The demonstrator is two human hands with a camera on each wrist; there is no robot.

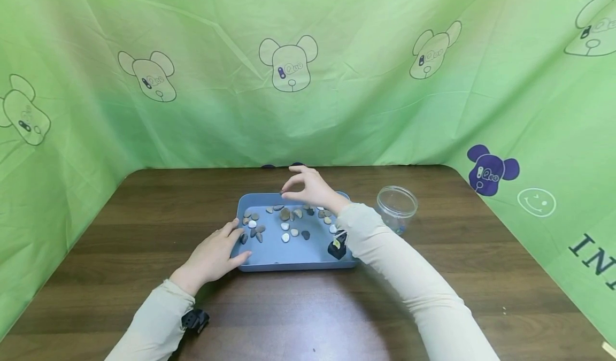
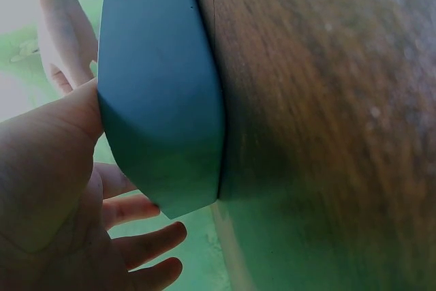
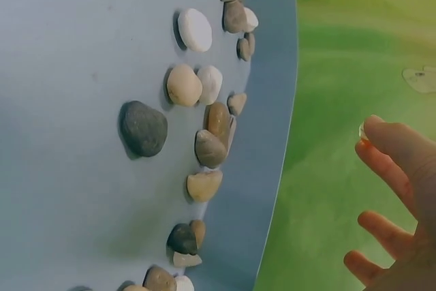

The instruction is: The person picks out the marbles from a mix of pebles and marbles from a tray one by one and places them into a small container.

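Observation:
A blue tray (image 1: 298, 256) with several smooth pebbles (image 3: 144, 129) in grey, white and tan lies on the table. My left hand (image 1: 214, 254) rests against its left end, fingers spread and nearly straight, the thumb over the rim. Above the tray's far edge, my right hand (image 1: 310, 190) pinches a small clear, orange-tinted glass marble (image 3: 362, 133) between thumb and index finger. The fingertips hide most of it. The other fingers of that hand stand apart. Most pebbles lie towards the tray's far side and left end.
A clear round jar (image 1: 397, 206) stands on the table to the right of the tray, behind my right forearm, with small blue things at its bottom. The brown wooden table (image 1: 144, 216) ends at a green printed curtain (image 1: 202, 125) at the back and sides.

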